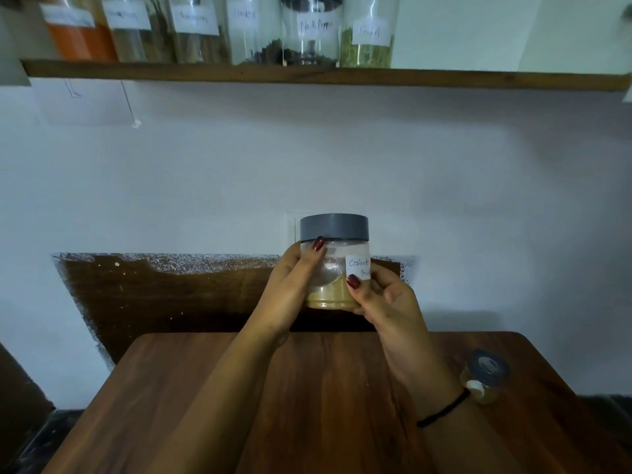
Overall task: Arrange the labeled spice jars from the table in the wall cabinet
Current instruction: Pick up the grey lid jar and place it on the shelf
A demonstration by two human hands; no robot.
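Left hand (294,289): fingers curl round the left side of a clear plastic jar with grey lid and tan powder (335,268), thumb on its front just under the lid.
Right hand (386,302): grips the jar's lower right, thumb below the white label.
Held jar: upright between both hands, lifted above the far edge of the brown wooden table (205,388).
Small grey-lidded jar (485,378): on the table, right, beside the right wrist.
Wooden wall shelf (307,75): far and above, carrying a row of labelled jars (311,32).

Seen on my feed: a pale wall (478,200) bears a dark brown panel (171,295) with a ragged, white-flecked upper edge. A white switch plate (293,230) sits just above it, and a clear sheet (89,107) hangs high at left.
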